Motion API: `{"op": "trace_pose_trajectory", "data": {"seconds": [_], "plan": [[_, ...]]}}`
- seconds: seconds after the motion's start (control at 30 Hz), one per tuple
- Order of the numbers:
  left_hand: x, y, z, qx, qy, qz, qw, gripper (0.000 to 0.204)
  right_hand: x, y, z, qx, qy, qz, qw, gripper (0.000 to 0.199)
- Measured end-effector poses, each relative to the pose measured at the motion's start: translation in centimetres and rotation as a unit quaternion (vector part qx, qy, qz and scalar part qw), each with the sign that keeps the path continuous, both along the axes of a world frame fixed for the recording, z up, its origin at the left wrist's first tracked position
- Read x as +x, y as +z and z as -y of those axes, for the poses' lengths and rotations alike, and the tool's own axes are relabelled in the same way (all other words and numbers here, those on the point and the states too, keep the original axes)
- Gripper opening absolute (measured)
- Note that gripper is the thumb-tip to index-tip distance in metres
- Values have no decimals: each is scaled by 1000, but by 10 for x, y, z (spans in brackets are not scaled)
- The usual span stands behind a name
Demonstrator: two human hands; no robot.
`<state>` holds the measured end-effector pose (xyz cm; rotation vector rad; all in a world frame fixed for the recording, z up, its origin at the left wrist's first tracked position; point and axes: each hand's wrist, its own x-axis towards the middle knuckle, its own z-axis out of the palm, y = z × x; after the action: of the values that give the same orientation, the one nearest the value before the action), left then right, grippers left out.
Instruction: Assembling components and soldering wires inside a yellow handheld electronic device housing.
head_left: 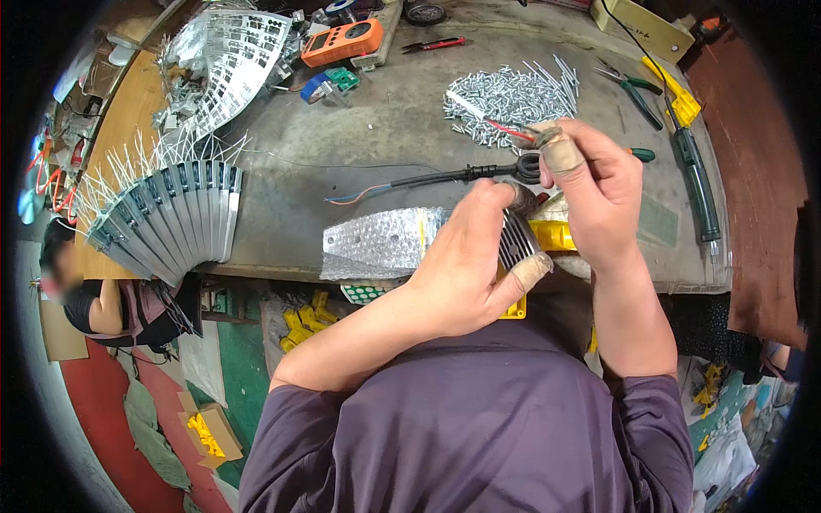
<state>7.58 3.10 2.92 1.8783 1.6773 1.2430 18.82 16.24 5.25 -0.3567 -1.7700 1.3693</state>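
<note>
Near the table's front edge, my left hand [462,265] is closed around a dark part with parallel ridges [517,242], its thumb along the near end. Tape wraps its fingertips. A yellow plastic piece [554,235] shows just right of that part, partly hidden. My right hand [594,175], also taped, is raised above and to the right, thumb and forefinger pinched at the end of a thin red-and-white strand [509,130]. That strand reaches left over a pile of small metal screws [505,94]. Behind my hands lies a black cord [445,176] with bare-ended coloured wires at its left.
Bubble-wrapped pieces [376,242] lie left of my left hand. A fan of grey strips with white wires [184,214] covers the table's left. An orange meter [342,41] is at the back. Green-handled pliers [640,98] and a soldering iron [697,184] lie right. A person [94,299] sits at far left.
</note>
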Motion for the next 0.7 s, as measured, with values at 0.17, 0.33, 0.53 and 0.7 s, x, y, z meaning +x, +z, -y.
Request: {"op": "trace_pose_trajectory", "data": {"seconds": [0.17, 0.33, 0.53, 0.7], "plan": [[-5, 5, -13, 55, 52, 320, 944, 50, -4, -2, -9, -98, 55, -31, 993, 20], [-37, 19, -30, 116, 63, 562, 816, 42, -6, 2, -9, -190, 140, 17, 972, 24], [-42, 20, -32, 169, 52, 519, 837, 43, -13, 6, -3, -257, 108, 7, 960, 55], [-43, 21, -32, 163, 70, 499, 848, 41, -11, 5, -7, -270, 131, -4, 954, 46]]}}
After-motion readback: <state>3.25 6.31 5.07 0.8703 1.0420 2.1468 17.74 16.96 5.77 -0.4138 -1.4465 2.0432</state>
